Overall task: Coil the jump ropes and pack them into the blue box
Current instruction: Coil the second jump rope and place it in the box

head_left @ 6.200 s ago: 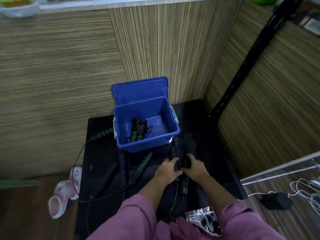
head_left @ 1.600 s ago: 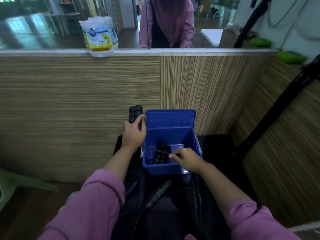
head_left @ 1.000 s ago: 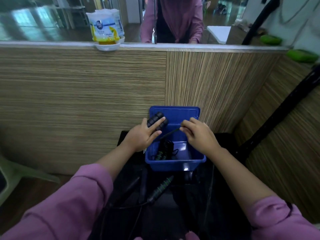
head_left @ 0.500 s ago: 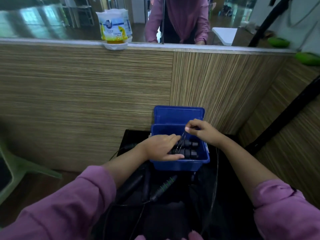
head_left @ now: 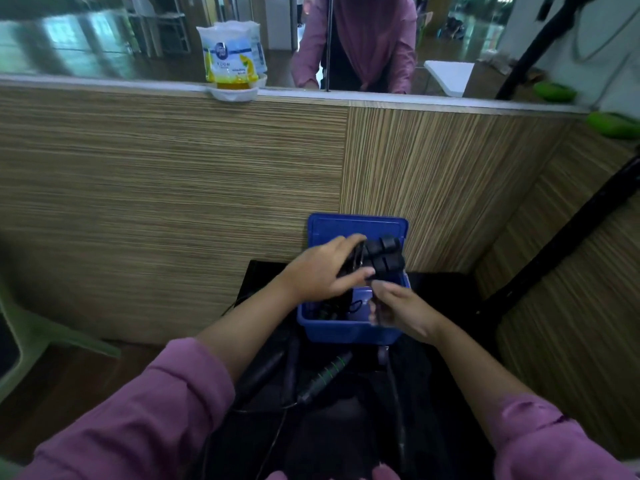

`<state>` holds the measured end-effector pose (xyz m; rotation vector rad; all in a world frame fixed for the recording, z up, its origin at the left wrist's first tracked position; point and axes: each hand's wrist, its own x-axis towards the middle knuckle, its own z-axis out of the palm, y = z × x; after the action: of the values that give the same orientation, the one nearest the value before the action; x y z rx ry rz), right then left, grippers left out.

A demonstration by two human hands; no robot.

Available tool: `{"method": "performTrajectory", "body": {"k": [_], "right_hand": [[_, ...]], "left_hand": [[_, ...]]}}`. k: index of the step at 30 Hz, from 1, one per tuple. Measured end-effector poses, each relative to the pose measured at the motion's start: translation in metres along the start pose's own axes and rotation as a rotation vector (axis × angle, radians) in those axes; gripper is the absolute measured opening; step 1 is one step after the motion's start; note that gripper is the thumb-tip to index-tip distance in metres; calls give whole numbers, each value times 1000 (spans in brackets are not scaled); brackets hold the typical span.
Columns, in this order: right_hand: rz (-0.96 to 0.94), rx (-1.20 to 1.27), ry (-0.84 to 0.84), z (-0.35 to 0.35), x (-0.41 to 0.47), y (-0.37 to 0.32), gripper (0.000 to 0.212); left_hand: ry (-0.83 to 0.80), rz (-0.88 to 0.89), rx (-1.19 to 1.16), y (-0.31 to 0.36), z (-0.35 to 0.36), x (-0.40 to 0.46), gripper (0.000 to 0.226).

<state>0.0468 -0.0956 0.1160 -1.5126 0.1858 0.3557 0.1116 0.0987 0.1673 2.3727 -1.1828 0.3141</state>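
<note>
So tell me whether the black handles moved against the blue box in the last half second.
Yes. The black handles rose from inside the blue box to in front of its raised lid.

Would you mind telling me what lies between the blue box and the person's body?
In the head view, a green-ringed jump rope handle lies on the black table there.

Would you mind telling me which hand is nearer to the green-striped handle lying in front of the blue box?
Right. The right hand hovers over the box's near edge, just above the handle; the left hand is farther back, gripping black handles.
</note>
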Motion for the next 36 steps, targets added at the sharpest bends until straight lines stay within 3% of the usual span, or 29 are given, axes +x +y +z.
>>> {"method": "performTrajectory", "body": {"k": [3,6,12,15,19,24,27,30,36], "right_hand": [[24,83,-69,24,-4,2,31],[17,83,-9,47,-3,-3,29],[-91,-665,107,68,-9,-5,24],[-53,-732,173,68,-14,-7,19],[37,-694,79,81,-29,-8,23],[-215,-1042,249,92,-43,-18,17],[-277,-1310,256,91,-47,-25,11],[-392,-1404,340,84,-50,-42,17],[-519,-1380,395,71,-47,-71,26]], "left_hand": [[92,-154,-37,-11,-3,6,72],[143,-280,-70,-22,1,7,66],[238,-484,-106,-38,2,5,51],[224,-564,-18,-48,3,0,53],[226,-728,131,-54,5,-3,55],[132,-870,266,-56,10,-15,63],[70,-859,309,-55,13,-21,62],[32,-806,357,-54,15,-31,59],[17,-462,430,-43,28,-54,72]]}}
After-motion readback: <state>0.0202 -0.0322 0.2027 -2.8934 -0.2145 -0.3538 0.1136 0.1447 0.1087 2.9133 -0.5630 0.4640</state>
